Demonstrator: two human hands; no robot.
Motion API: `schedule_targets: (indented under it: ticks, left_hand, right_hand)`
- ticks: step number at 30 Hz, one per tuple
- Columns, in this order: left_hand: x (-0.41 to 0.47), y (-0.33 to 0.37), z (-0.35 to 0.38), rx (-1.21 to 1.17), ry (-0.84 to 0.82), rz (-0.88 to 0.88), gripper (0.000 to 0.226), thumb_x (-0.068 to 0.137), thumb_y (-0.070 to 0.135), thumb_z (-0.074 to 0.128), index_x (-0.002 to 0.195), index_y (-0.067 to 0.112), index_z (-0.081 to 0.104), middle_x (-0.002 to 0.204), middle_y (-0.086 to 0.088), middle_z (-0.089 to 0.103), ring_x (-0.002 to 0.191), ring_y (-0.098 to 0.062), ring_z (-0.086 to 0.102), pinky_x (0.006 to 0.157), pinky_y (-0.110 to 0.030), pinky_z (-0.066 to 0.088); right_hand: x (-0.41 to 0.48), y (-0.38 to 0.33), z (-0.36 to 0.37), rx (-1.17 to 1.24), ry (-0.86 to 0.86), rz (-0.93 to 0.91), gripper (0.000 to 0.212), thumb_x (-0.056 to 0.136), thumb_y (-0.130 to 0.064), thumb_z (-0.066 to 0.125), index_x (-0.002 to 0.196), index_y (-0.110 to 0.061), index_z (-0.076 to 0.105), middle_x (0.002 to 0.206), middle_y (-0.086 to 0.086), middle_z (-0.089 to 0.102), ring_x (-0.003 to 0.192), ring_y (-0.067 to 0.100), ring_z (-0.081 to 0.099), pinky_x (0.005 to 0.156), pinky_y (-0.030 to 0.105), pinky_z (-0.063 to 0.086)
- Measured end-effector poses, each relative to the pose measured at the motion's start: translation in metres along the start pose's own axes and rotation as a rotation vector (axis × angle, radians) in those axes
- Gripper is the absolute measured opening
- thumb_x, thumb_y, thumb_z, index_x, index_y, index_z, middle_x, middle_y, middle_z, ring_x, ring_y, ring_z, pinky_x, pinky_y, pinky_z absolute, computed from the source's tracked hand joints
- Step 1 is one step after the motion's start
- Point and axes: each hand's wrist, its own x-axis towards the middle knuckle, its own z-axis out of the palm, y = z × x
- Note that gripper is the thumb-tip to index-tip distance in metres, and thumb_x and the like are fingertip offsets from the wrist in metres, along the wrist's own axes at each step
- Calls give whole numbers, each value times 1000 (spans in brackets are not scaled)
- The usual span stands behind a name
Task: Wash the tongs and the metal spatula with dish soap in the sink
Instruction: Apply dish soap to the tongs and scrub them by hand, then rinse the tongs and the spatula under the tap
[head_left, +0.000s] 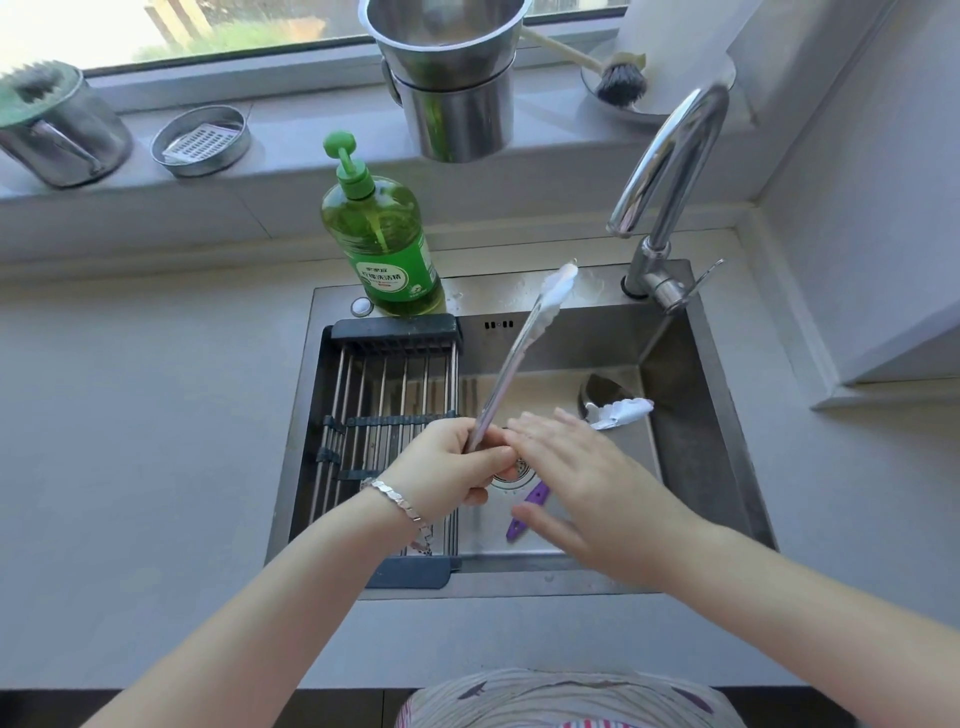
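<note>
Over the sink (691, 447) | we log left hand (447, 467) gripping tongs (511, 364), tips up | right hand (582, 467) flat, fingers straight, beside handle | metal spatula (600, 392) lying in basin | early stage, we judge: soaping and rinsing left

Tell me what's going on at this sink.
A person is washing up at the sink. The left hand grips the handle end of the tongs, whose white tip points up toward the tap. The right hand is open, fingers straight, close beside that handle. The metal spatula lies on the sink floor, not yet picked up. The soap bottle stands on the sink's back edge.
</note>
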Motion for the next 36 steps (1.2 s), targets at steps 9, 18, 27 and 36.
schedule_targets:
  ticks: [9, 18, 27, 36]
  left_hand:
    - [36, -1, -1, 528, 206, 68, 19, 93, 23, 51, 74, 20, 50, 63, 4, 49, 53, -12, 46, 53, -22, 44]
    - [89, 26, 24, 571, 232, 150, 24, 91, 31, 52, 86, 10, 62, 63, 7, 48, 51, -7, 39, 48, -23, 28]
    - [106, 39, 29, 579, 213, 213, 24, 90, 31, 54, 86, 10, 64, 61, 6, 50, 51, -9, 41, 51, -23, 32]
    - [104, 38, 29, 653, 165, 267, 26, 90, 32, 54, 84, 7, 59, 60, 6, 46, 53, -8, 41, 52, -23, 33]
  right_hand:
    - [-17, 121, 5, 425, 40, 753, 26, 94, -15, 50, 112, -7, 66, 120, 6, 63, 117, 20, 53, 93, 17, 30]
    - [46, 218, -24, 993, 123, 1356, 60, 89, -60, 41, 109, -4, 49, 91, 20, 61, 61, 21, 60, 46, 23, 49]
    - [72, 263, -18, 989, 187, 1566, 59, 99, -45, 18, 69, -4, 47, 53, 8, 46, 44, 19, 49, 29, 9, 34]
    - [74, 274, -2, 988, 255, 1600, 46, 96, -32, 23, 63, -7, 44, 58, 5, 45, 46, 17, 44, 29, 10, 33]
